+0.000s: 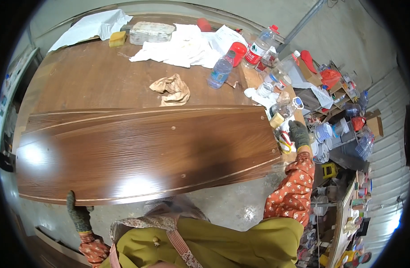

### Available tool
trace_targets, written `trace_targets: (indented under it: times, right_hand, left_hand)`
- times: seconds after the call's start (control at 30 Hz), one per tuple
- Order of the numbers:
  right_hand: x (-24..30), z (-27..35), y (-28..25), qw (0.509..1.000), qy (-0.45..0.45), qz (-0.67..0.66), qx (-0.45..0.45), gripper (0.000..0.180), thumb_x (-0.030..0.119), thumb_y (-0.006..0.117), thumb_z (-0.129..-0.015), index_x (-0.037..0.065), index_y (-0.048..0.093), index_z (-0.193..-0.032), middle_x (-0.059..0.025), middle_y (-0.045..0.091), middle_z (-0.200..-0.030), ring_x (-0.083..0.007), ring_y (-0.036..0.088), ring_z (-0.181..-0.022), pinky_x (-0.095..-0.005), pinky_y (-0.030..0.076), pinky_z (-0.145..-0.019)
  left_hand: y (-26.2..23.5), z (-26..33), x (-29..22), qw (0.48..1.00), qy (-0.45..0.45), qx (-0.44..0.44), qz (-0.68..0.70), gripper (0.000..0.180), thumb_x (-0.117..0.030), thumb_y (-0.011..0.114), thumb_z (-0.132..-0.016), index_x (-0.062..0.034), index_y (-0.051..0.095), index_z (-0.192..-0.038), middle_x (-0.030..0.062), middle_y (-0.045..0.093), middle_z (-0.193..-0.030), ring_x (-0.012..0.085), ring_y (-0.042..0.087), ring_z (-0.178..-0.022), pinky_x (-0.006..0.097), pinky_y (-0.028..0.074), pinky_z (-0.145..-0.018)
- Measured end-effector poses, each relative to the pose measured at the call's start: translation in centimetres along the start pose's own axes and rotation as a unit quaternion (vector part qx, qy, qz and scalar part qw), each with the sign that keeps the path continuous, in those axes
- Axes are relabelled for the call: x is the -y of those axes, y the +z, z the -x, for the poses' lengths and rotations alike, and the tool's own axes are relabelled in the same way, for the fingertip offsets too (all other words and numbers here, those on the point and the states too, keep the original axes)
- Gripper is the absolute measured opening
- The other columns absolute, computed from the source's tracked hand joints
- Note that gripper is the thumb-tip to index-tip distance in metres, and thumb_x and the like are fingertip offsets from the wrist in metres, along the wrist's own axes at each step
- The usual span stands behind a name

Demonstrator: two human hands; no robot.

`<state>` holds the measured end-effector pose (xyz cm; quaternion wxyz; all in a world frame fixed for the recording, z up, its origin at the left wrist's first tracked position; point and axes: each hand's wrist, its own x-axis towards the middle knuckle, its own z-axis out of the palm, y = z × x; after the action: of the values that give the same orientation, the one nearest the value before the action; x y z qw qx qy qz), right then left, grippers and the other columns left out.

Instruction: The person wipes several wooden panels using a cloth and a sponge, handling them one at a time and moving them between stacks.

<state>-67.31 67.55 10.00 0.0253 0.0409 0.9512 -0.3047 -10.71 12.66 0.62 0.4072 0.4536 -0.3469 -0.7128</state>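
A long brown wood-grain panel [142, 156] lies across the near side of the table, its front edge overhanging the floor. Another panel [57, 118] shows beneath it along the far side. My left hand [79, 214], in a dark glove, grips the near left edge, thumb on top and fingers underneath. Past the panel's right end, my gloved right hand [299, 135] reaches among small things on the table. Beside it are a yellow sponge block [276, 120], a clear bottle lying on its side [285, 108] and a red-and-yellow item [285, 144]. Its fingers are mostly hidden.
Further back on the table [93, 80] are a crumpled tan cloth [173, 89], a blue-labelled bottle [221, 71], white cloths [178, 47], a pale block [151, 33] and a yellow sponge [117, 39]. A large red-capped bottle [258, 48] stands at the back right. Cluttered shelves [343, 129] line the right.
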Motion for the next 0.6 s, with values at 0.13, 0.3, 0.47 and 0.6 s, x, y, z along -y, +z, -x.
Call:
trace_targets:
  times: [0.13, 0.3, 0.47, 0.6]
  right_hand:
    - [2.7, -1.4, 3.1, 0.983, 0.093, 0.157, -0.025, 0.086, 0.067, 0.062, -0.069, -0.005, 0.056, -0.115, -0.0258, 0.060, -0.114, -0.0385, 0.056, -0.111, -0.0425, 0.044, -0.092]
    - [3.6, -2.4, 6.5, 0.982, 0.013, 0.177, -0.068, 0.084, 0.055, 0.072, -0.060, -0.001, 0.053, -0.120, -0.0232, 0.062, -0.112, -0.0384, 0.059, -0.103, -0.0422, 0.047, -0.087]
    - [-6.7, -10.1, 4.4, 0.948, -0.288, 0.117, -0.068, 0.056, 0.034, 0.069, -0.076, 0.002, 0.054, -0.119, -0.0156, 0.062, -0.107, -0.0286, 0.059, -0.099, -0.0401, 0.047, -0.085]
    - [5.1, -3.1, 2.4, 0.958, -0.275, -0.079, -0.022, 0.061, 0.030, 0.071, -0.077, 0.003, 0.046, -0.126, -0.0145, 0.056, -0.115, -0.0256, 0.056, -0.104, -0.0387, 0.048, -0.086]
  left_hand:
    - [-1.2, -0.4, -0.5, 0.998, -0.021, 0.040, -0.046, 0.045, -0.041, 0.064, -0.082, -0.0043, 0.055, -0.106, 0.0094, 0.062, -0.076, 0.0200, 0.055, -0.044, 0.027, 0.040, -0.030]
    - [2.2, 2.2, -0.8, 0.995, 0.019, -0.093, 0.034, 0.040, -0.040, 0.060, -0.086, -0.0091, 0.057, -0.111, 0.0085, 0.063, -0.081, 0.0189, 0.052, -0.039, 0.025, 0.041, -0.032]
    - [1.3, 1.7, -1.0, 0.996, 0.004, -0.045, -0.077, 0.046, -0.036, 0.047, -0.094, -0.0141, 0.046, -0.134, 0.0070, 0.049, -0.133, 0.0175, 0.049, -0.037, 0.028, 0.044, -0.036]
    - [2.1, 4.2, -4.6, 0.989, -0.080, -0.024, -0.118, 0.047, -0.047, 0.055, -0.090, -0.0111, 0.052, -0.121, 0.0122, 0.056, -0.053, 0.0189, 0.050, -0.036, 0.028, 0.039, -0.033]
